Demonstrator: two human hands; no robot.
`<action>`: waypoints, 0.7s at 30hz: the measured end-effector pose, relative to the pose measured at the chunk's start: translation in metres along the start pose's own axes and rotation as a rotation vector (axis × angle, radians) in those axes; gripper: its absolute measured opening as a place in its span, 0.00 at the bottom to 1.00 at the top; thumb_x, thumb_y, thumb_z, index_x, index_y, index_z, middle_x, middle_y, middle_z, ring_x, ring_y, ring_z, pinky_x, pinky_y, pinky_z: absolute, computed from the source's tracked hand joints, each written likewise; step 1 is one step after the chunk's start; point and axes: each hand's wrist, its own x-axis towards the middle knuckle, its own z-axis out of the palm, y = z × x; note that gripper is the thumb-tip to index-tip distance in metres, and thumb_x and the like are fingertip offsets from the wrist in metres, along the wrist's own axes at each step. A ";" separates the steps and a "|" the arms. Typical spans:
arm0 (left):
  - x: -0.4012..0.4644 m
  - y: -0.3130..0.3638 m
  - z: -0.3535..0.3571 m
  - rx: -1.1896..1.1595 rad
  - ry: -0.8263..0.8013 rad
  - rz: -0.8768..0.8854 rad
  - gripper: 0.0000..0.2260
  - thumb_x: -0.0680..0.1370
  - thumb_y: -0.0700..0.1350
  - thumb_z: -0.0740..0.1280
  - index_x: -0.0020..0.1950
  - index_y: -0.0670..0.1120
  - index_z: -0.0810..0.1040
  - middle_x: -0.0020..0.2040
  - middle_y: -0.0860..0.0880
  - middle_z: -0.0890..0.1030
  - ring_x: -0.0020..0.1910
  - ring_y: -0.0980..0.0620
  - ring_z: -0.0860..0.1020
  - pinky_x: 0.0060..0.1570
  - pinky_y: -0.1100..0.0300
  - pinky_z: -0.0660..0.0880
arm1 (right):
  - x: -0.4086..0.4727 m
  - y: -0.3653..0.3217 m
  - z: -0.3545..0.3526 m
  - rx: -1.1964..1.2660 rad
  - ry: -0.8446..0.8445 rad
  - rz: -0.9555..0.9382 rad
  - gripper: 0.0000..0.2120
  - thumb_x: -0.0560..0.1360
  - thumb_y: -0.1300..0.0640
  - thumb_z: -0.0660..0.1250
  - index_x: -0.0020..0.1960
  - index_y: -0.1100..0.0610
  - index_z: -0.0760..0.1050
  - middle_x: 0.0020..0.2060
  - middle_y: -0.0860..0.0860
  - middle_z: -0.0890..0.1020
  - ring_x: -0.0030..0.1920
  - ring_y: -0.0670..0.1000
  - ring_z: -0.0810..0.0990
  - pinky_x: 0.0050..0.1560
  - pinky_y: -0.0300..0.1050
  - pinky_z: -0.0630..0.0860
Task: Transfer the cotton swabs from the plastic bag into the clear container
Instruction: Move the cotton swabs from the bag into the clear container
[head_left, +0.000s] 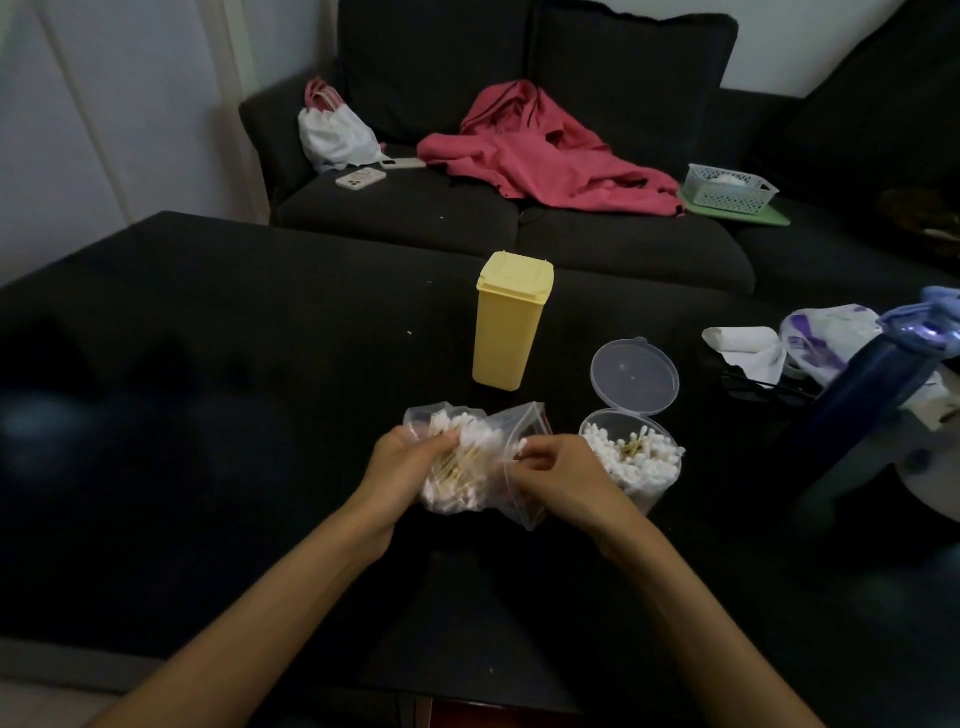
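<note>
Dark upholstery is filling the head view: a charcoal sofa (467, 218) at the back and a wide dark cushioned surface (208, 364) in front of you carrying everything.

You are holding the plastic bag (470, 462) near the middle, just left of the clear container (631, 462). Your left hand (410, 467) is curling around the bag's bulging body; your right hand (556, 473) is pinching its open zip edge.

Risks, as I am judging them: the container is already looking nearly full, so more swabs may be spilling over its rim. The bag's mouth is slack, so tipping it could be scattering swabs onto the dark fabric. The soft surface may be letting the container topple if nudged.

Cotton swabs (457, 470) are showing as white tips on pale yellow sticks, bunched inside the bag. The container's hinged lid (635, 376) is standing open behind it.
</note>
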 end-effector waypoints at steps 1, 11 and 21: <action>0.000 0.001 -0.001 -0.003 0.013 0.009 0.08 0.79 0.42 0.63 0.57 0.47 0.78 0.46 0.48 0.85 0.43 0.54 0.84 0.36 0.63 0.78 | 0.000 0.000 -0.001 -0.021 -0.032 -0.021 0.05 0.75 0.60 0.66 0.48 0.57 0.80 0.45 0.56 0.84 0.47 0.52 0.83 0.46 0.42 0.79; 0.000 0.008 -0.003 0.115 -0.059 -0.016 0.07 0.79 0.43 0.64 0.55 0.48 0.78 0.43 0.50 0.85 0.41 0.56 0.84 0.33 0.65 0.77 | -0.001 -0.001 -0.002 -0.170 0.005 -0.140 0.12 0.72 0.53 0.71 0.43 0.64 0.81 0.39 0.58 0.84 0.42 0.53 0.84 0.44 0.50 0.81; 0.009 0.016 -0.023 0.259 0.044 -0.046 0.05 0.79 0.42 0.64 0.53 0.48 0.75 0.45 0.48 0.82 0.41 0.55 0.81 0.35 0.64 0.74 | -0.006 -0.006 -0.021 0.175 0.007 -0.119 0.04 0.71 0.62 0.70 0.45 0.59 0.82 0.37 0.52 0.85 0.35 0.44 0.83 0.37 0.31 0.77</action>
